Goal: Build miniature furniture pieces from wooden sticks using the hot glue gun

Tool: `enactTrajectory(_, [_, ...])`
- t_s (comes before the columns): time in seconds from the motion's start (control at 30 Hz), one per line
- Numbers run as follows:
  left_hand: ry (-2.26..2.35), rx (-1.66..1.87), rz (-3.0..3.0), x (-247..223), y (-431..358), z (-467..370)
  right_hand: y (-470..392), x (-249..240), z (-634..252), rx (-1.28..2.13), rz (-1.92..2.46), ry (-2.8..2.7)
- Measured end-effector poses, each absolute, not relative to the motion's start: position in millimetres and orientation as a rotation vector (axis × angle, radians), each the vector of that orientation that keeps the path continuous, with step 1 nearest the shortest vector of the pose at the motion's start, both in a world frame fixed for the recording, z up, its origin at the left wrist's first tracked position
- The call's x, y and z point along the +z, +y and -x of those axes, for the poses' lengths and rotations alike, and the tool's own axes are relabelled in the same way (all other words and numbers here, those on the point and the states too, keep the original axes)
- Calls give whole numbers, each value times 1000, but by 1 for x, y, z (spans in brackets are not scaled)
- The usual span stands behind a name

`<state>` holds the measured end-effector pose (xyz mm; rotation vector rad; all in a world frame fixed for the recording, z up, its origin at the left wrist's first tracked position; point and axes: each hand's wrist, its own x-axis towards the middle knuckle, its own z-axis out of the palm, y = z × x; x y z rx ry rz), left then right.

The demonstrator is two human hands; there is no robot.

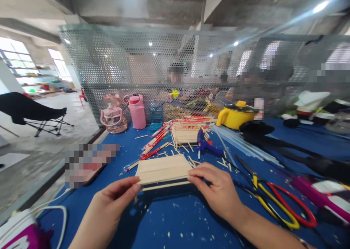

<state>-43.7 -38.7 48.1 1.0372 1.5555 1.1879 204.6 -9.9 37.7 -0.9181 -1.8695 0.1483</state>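
Observation:
A flat panel of pale wooden sticks (164, 168), laid side by side, is in front of me above the blue table. My left hand (113, 196) pinches its near left corner between thumb and fingers. At the near right corner, my right hand (216, 187) is closed in a similar pinch. One wooden stick (165, 186) spans from hand to hand just below the panel's near edge, with a narrow gap between; I cannot tell whether it is joined to the panel. Just beyond lies a stack of stick pieces (184, 136), beside a blue glue gun (205, 145).
Red-and-white packs of sticks (158, 137) lie behind the panel. Clear glue sticks (246, 143), scissors (276, 201) and a yellow pot (236, 116) are to the right. Pink bottles (136, 112) stand before a perforated metal screen (115, 66); people sit beyond it. A phone (93, 170) lies left.

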Motion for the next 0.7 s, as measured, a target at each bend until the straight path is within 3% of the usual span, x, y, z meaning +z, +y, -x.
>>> enactTrajectory(0.7, [1663,1180,-1140,36,-35,50,-11,33,-209,405,928,-1833])
